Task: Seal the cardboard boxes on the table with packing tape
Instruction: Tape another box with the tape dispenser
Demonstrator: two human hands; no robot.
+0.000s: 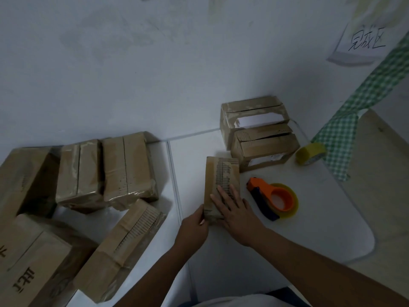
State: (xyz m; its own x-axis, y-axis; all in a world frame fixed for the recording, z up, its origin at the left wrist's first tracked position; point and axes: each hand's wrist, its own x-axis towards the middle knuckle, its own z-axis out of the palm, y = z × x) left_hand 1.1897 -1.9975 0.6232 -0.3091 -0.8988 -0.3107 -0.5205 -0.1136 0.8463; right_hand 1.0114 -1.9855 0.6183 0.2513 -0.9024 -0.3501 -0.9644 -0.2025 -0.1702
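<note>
White tabletop [221, 262] meets a pale wall. A small brown cardboard box [221, 176] lies near the table's centre. The left hand [194, 224] grips its near left corner, thumb curled against the side. The right hand [236, 209] presses flat on its top, fingers straight and apart. An orange tape dispenser with a yellowish roll [274, 201] lies just right of the box. Two open-seamed brown boxes [259, 131] sit behind, a loose yellow tape roll [309, 154] beside them. Five more brown boxes [106, 169] are grouped at left.
</note>
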